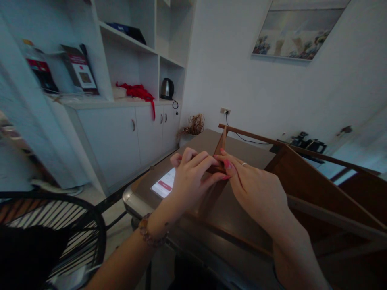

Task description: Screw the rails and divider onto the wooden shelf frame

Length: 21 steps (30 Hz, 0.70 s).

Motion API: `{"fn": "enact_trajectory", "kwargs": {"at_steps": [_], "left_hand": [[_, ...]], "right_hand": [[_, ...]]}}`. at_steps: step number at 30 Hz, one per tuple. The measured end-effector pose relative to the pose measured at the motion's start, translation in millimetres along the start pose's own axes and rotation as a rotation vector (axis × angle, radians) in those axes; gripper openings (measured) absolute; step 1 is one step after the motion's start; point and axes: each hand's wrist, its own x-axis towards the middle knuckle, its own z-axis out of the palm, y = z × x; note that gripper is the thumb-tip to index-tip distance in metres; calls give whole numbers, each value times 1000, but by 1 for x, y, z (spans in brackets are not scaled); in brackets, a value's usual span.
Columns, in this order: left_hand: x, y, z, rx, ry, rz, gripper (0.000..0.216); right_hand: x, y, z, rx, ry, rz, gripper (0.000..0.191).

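A brown wooden frame with thin bars and flat panels lies on its side on the table. My left hand reaches over to one of its short wooden bars, with thumb and forefinger closed on it and the other fingers curled. My right hand is closed on the same spot from the right, its fingertips meeting those of the left. Any small part between the fingertips is hidden. Just left of my left hand lies a phone with its screen lit, partly covered by that hand.
The grey-brown table carries the frame. A black chair stands at lower left. White shelving along the left holds a bottle, red cloth and a kettle. Dried plants stand behind the table; a cord hangs from the wall socket.
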Motion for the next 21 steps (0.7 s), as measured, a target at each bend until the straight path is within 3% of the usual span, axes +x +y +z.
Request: {"fn": "enact_trajectory", "kwargs": {"at_steps": [12, 21], "left_hand": [[2, 2, -3, -10, -31, -31, 31], [1, -2, -5, 49, -67, 17, 32]], "right_hand": [[2, 1, -2, 30, 29, -21, 41], [3, 11, -7, 255, -115, -39, 38]]}}
